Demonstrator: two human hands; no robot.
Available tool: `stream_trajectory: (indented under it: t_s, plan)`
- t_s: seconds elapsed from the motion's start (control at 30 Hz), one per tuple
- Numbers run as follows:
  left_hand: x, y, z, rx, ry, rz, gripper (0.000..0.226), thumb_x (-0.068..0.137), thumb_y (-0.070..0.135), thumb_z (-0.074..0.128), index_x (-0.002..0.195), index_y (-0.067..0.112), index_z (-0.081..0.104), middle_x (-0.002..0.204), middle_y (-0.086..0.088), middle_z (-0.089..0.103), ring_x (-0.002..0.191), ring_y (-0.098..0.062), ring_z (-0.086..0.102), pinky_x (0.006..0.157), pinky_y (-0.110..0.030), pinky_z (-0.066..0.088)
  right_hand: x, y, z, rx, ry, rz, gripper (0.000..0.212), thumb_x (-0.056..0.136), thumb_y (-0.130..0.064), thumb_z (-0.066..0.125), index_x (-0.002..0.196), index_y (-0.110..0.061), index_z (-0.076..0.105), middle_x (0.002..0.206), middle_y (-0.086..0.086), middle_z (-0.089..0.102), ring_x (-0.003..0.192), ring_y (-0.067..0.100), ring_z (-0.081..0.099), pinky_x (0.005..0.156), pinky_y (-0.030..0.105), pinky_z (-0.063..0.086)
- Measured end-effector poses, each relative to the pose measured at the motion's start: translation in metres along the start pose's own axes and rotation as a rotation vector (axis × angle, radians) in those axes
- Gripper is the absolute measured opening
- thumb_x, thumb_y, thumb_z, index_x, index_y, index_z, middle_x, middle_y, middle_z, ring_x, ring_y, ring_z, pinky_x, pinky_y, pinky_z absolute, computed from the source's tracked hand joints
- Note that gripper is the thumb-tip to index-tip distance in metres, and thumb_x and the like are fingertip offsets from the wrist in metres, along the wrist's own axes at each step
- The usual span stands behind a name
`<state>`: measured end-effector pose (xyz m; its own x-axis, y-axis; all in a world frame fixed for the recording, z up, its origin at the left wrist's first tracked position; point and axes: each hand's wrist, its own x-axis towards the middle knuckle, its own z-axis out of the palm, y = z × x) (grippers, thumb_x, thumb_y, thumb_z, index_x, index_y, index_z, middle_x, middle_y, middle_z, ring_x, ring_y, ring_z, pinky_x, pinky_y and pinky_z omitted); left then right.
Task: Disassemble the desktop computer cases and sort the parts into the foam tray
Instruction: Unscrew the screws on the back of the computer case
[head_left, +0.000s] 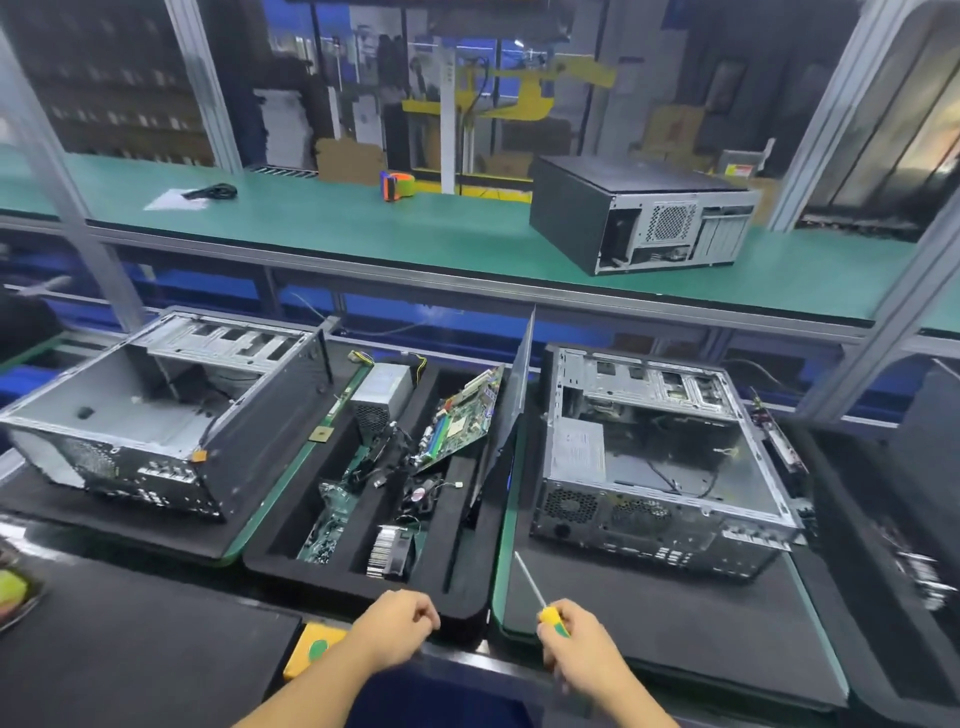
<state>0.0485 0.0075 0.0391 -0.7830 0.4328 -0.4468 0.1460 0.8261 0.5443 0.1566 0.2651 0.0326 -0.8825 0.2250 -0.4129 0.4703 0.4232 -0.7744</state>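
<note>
The person's right hand (577, 647) grips the yellow and green handle of a screwdriver (550, 617), fingers wrapped round it, with the thin shaft slanting up and to the left over the black mat. The left hand (397, 621) sits at the near rim of the black foam tray (470, 592) with its fingers curled in; whether they pinch anything cannot be told.

The foam tray lies on the worktop between two opened desktop cases. Its back compartment holds a grey power supply (382, 389), and beside that a green motherboard (462, 421) leans tilted against a divider. A second circuit board (332, 519) lies in the left compartment, a finned heatsink (387, 551) stands near the front and a small fan (422, 493) rests behind it. A square processor chip (320, 434) sits on the tray's left rim. A grey side panel (514, 389) stands upright in the slot along the right side.

The left case (156, 410) lies on its side with its interior stripped bare. The right case (660, 457) lies open too, with cables inside. On the green upper shelf a closed case (634, 213) stands at the right, well apart from an orange tape dispenser (397, 186) and a coiled black cable (213, 192).
</note>
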Motion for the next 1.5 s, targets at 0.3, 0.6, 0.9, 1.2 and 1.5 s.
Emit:
stream_trajectory:
  t_s: [0.3,0.6,0.9,1.2,1.5]
  plan:
    - [-0.002,-0.011,-0.018,-0.034,0.044,-0.015,0.023,0.089,0.017,0.049,0.088,0.033,0.065,0.086,0.009,0.071,0.052,0.001,0.052,0.050,-0.011,0.038,0.010,-0.011,0.015,0.021,0.010,0.016,0.011,0.089,-0.029,0.053,0.090,-0.022,0.061,0.060,-0.003,0.065,0.045,0.011,0.050,0.045,0.021,0.041]
    - [0.005,-0.013,-0.013,-0.131,0.002,-0.016,0.027,0.090,0.009,0.045,0.088,0.024,0.066,0.084,0.003,0.072,0.061,-0.010,0.056,0.056,-0.020,0.046,0.005,-0.021,0.019,0.075,-0.002,0.064,0.015,0.084,-0.032,0.050,0.090,-0.023,0.060,0.060,-0.005,0.062,0.047,0.014,0.048,0.045,0.024,0.040]
    - [0.010,-0.008,-0.009,-0.097,-0.026,0.010,0.029,0.091,0.012,0.044,0.086,0.030,0.065,0.082,0.005,0.074,0.057,-0.006,0.056,0.053,-0.021,0.048,-0.001,-0.014,0.016,0.098,0.029,0.091,0.017,0.085,-0.033,0.052,0.092,-0.021,0.061,0.062,-0.004,0.063,0.050,0.014,0.049,0.047,0.026,0.043]
    - [0.005,0.009,-0.003,-0.063,-0.098,0.056,0.027,0.092,0.016,0.045,0.089,0.033,0.065,0.074,0.009,0.071,0.059,0.000,0.059,0.053,-0.011,0.043,-0.002,-0.016,0.017,0.078,0.023,0.089,0.013,0.090,-0.029,0.052,0.095,-0.020,0.061,0.065,-0.004,0.063,0.055,0.015,0.049,0.049,0.027,0.045]
    - [0.010,0.001,-0.006,-0.044,-0.084,0.033,0.027,0.092,0.015,0.045,0.093,0.031,0.067,0.070,0.011,0.072,0.050,0.003,0.054,0.054,-0.013,0.043,-0.008,-0.017,0.016,0.106,0.029,0.087,0.012,0.092,-0.029,0.052,0.095,-0.020,0.060,0.068,-0.001,0.063,0.052,0.015,0.050,0.048,0.027,0.045]
